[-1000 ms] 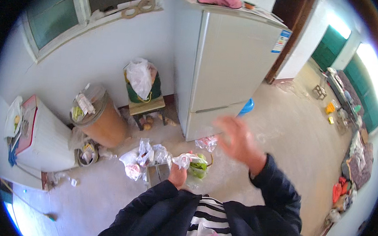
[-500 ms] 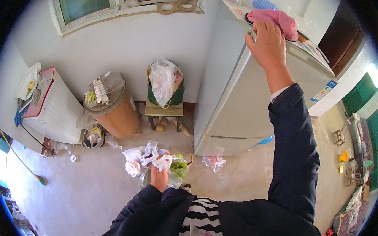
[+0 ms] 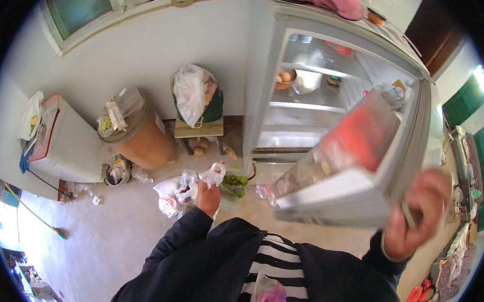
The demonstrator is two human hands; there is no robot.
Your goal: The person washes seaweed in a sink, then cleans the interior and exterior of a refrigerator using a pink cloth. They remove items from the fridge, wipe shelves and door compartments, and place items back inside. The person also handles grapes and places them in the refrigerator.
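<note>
My left hand [image 3: 208, 197] is closed around the gathered tops of several plastic bags. White and clear bags [image 3: 179, 194] hang to its left, while a clear bag of green vegetables [image 3: 233, 183] is on its right. On the right stands a refrigerator with its door [image 3: 381, 187] swung out toward me. Motion blurs my right hand [image 3: 420, 214], whose fingers curl around the door's outer edge. Inside the refrigerator [image 3: 305, 115], eggs [image 3: 284, 76] sit in a bowl on a shelf. Blurred red and clear packages [image 3: 359, 133] fill the door's inner side.
A pink cloth [image 3: 323, 0] lies on top of the refrigerator. Along the wall are a wooden stool [image 3: 199, 129] bearing a bag-topped green container [image 3: 214, 106], a lidded brown bin [image 3: 148, 138], a white chest-like appliance [image 3: 79, 141] and a metal pot [image 3: 118, 171] on the floor.
The refrigerator door has swung open, exposing the shelves. My right hand has come down from the top of the refrigerator to the right. My left hand still holds the bags.
</note>
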